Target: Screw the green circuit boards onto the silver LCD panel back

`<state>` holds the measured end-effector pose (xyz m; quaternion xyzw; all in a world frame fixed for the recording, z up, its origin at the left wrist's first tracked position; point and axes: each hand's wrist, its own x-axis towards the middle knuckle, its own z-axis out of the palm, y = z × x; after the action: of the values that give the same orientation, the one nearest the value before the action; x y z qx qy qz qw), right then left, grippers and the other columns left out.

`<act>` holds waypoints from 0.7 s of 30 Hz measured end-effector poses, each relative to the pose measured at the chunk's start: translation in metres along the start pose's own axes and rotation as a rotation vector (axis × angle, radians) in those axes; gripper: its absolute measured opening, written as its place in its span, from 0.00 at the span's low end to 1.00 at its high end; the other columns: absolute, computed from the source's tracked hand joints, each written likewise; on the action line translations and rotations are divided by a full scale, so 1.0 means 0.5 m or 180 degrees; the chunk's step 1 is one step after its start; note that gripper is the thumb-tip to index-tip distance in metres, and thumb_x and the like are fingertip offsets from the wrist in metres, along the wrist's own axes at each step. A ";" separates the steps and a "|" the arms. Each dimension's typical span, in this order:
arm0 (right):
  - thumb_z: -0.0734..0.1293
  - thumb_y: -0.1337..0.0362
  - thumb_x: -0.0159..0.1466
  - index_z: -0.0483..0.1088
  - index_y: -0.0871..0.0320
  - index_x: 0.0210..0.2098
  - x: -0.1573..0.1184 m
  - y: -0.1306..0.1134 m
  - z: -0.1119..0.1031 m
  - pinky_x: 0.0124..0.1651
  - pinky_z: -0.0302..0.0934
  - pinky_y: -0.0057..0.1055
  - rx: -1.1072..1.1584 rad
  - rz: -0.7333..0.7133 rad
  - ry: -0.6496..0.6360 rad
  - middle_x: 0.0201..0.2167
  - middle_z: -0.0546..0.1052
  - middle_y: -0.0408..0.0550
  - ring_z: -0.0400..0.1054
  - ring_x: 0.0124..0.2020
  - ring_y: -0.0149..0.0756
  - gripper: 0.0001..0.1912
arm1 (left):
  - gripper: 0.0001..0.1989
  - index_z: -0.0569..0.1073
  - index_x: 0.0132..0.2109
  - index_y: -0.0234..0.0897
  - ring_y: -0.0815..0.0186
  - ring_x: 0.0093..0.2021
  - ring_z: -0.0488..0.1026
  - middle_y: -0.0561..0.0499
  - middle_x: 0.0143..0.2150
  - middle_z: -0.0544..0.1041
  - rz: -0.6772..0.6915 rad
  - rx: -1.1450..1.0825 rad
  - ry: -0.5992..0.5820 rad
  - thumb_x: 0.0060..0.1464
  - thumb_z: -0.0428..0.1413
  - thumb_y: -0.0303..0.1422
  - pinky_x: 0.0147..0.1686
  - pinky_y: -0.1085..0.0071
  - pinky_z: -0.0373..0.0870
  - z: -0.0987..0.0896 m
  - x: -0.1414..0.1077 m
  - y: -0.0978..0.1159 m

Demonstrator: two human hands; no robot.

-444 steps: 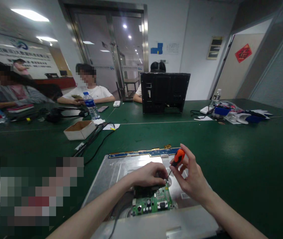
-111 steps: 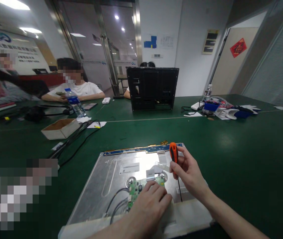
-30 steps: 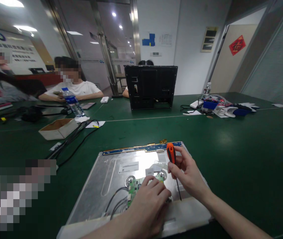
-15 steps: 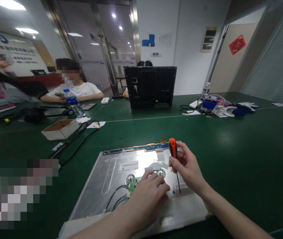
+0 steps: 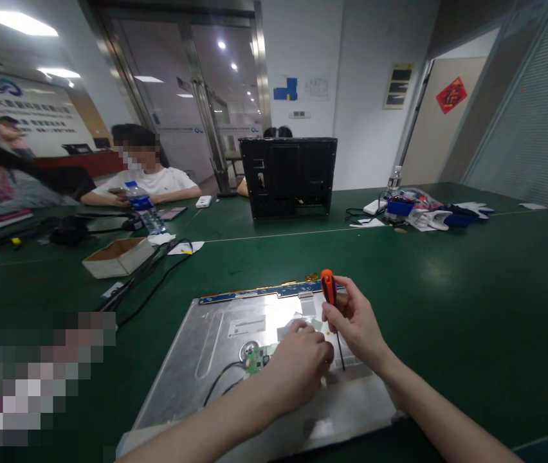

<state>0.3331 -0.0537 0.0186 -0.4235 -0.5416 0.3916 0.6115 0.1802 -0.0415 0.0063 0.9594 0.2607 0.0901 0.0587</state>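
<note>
Partly covered, the green circuit board (image 5: 257, 358) lies just beneath and beside the left grip (image 5: 303, 363), on the back of a silvery panel (image 5: 172, 370). The left grip curls over it; whether those fingers pinch the board or merely rest on it, I cannot tell. If they drag it sideways, the dark cables (image 5: 223, 379) at its outer edge, left of that grip, could pull taut and strain their connectors. Just right, the right grip (image 5: 358, 321) closes on the orange-and-black screwdriver (image 5: 328, 288), held mainly by the fingertips, its slim shaft angled down close to the left fingers. Should it slip, the tip could jab them or scratch the metal; whether it touches the panel is unclear. Beyond both grips, the flat ribbon (image 5: 307, 307) and blue circuit strip (image 5: 264, 294) look fragile, and a careless knuckle could crease the ribbon. Farther out, if the panel slides on the green tabletop (image 5: 447, 321), everything on it shifts too.
</note>
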 end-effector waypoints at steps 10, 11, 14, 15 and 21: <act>0.70 0.60 0.62 0.65 0.55 0.50 -0.004 0.008 0.003 0.24 0.58 0.26 -0.0051 0.0011 -0.0049 0.23 0.72 0.37 0.64 0.21 0.30 0.19 | 0.08 0.72 0.34 0.38 0.60 0.36 0.73 0.51 0.34 0.77 -0.0165 -0.0452 0.0592 0.54 0.53 0.20 0.48 0.59 0.65 -0.001 -0.086 0.002; 0.70 0.60 0.62 0.65 0.55 0.50 -0.004 0.008 0.004 0.24 0.58 0.26 -0.0053 0.0019 -0.0055 0.23 0.72 0.37 0.64 0.21 0.30 0.19 | 0.08 0.71 0.34 0.38 0.60 0.36 0.73 0.51 0.34 0.77 -0.0143 -0.0408 0.0640 0.54 0.54 0.20 0.49 0.58 0.65 0.008 -0.088 0.006; 0.70 0.59 0.62 0.65 0.55 0.50 -0.005 0.009 0.004 0.24 0.58 0.26 -0.0029 0.0051 -0.0044 0.23 0.72 0.37 0.63 0.20 0.30 0.19 | 0.07 0.72 0.34 0.38 0.59 0.37 0.73 0.50 0.34 0.77 -0.0077 -0.0173 0.0788 0.55 0.55 0.21 0.50 0.57 0.65 0.033 -0.090 0.011; 0.70 0.59 0.62 0.65 0.55 0.50 -0.006 0.009 0.003 0.24 0.58 0.26 -0.0019 0.0057 -0.0040 0.23 0.73 0.37 0.63 0.20 0.30 0.19 | 0.07 0.72 0.34 0.38 0.58 0.38 0.73 0.50 0.35 0.77 -0.0060 -0.0095 0.0824 0.55 0.55 0.21 0.51 0.57 0.65 0.038 -0.091 0.011; 0.69 0.61 0.63 0.65 0.56 0.51 -0.012 0.002 0.004 0.24 0.58 0.26 -0.0102 0.0017 -0.0150 0.23 0.74 0.38 0.64 0.21 0.29 0.17 | 0.05 0.73 0.35 0.38 0.58 0.38 0.73 0.50 0.35 0.77 -0.0010 0.0121 0.0880 0.56 0.58 0.24 0.53 0.56 0.64 0.050 -0.096 0.011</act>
<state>0.3303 -0.0589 0.0155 -0.4253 -0.5610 0.3944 0.5907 0.1472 -0.0722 -0.0243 0.9384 0.2694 0.2164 0.0042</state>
